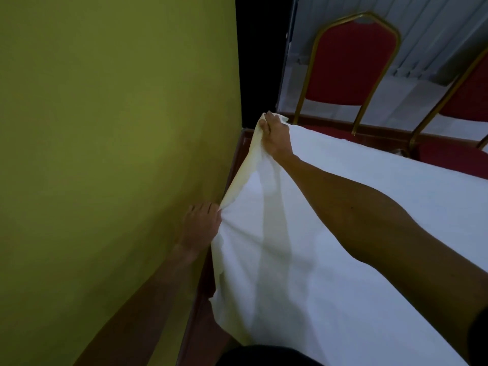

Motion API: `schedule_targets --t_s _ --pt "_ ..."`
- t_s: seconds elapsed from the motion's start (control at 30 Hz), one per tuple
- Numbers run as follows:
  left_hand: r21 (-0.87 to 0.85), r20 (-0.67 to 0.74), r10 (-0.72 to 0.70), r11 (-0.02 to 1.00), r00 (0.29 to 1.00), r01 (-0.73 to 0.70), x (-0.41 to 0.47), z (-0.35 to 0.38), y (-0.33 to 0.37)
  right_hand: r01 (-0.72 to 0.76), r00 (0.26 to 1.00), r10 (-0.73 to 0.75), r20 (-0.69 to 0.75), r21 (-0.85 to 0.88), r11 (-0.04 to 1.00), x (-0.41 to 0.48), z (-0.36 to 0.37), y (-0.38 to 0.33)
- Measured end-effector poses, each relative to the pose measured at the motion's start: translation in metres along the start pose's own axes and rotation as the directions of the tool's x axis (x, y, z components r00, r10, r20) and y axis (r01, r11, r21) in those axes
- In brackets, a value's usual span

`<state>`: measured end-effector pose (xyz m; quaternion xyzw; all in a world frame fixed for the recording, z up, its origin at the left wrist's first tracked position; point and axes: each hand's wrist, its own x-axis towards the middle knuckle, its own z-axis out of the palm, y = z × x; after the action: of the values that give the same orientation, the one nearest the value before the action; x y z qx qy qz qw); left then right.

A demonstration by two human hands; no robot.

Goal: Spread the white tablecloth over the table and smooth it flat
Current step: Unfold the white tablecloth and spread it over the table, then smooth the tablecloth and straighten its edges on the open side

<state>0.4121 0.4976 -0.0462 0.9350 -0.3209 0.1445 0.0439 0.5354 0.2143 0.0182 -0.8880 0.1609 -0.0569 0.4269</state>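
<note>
Head view, nearest item first.

1. My right forearm (396, 233): stretched over the white tablecloth (356, 260), reaching away from me.
2. White tablecloth: covers the table (190, 334) to the right of both my hands. Its wall-side edge is lifted between them, and creases run below my right wrist.
3. Table: brown rim shows below my left hand, close against the green wall (105, 128).
4. My left hand (200, 225): fingers curled, pinching the cloth's edge.
5. My right hand (274, 136): beyond the left, fisted round the bunched far corner.
6. Red chairs (351, 67): beyond my right hand.

Handling note, as I judge it: I should draw my hands apart along the edge to take up the slack. Then I lower both together so the hem drops evenly by the wall, and sweep the creases outward with flat palms. Overpulling wallward could leave the chair side short.
</note>
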Motion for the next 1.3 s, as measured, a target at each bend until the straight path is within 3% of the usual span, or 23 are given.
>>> schedule_targets --t_s 0.17,0.4,0.53,0.97,1.13,1.3 --pt "-0.069 0.132 -0.053 0.996 0.99 0.062 -0.012 -0.002 -0.009 0.027 0.99 -0.004 0.144 -0.152 0.988 0.004 0.012 0.007" --pt "-0.053 0.19 -0.084 0.994 0.978 0.095 -0.014 0.005 -0.013 0.113 0.993 -0.107 0.042 -0.189 0.975 -0.009 0.005 0.015" --pt "-0.063 0.235 -0.06 0.995 0.97 0.076 -0.006 0.009 -0.004 0.057 0.998 -0.054 0.019 -0.198 0.979 -0.019 -0.009 0.041" --pt "-0.292 0.272 0.231 0.945 0.934 -0.149 0.022 0.034 0.057 -0.274 0.962 0.258 -0.093 -0.322 0.906 -0.162 -0.048 0.179" --pt "-0.357 0.316 0.378 0.897 0.87 -0.261 0.012 0.034 0.099 -0.292 0.955 0.283 -0.085 -0.407 0.865 -0.244 -0.056 0.202" --pt "-0.402 0.441 0.495 0.855 0.749 -0.328 -0.039 0.042 0.134 -0.35 0.927 0.372 -0.056 -0.489 0.799 -0.312 -0.061 0.218"
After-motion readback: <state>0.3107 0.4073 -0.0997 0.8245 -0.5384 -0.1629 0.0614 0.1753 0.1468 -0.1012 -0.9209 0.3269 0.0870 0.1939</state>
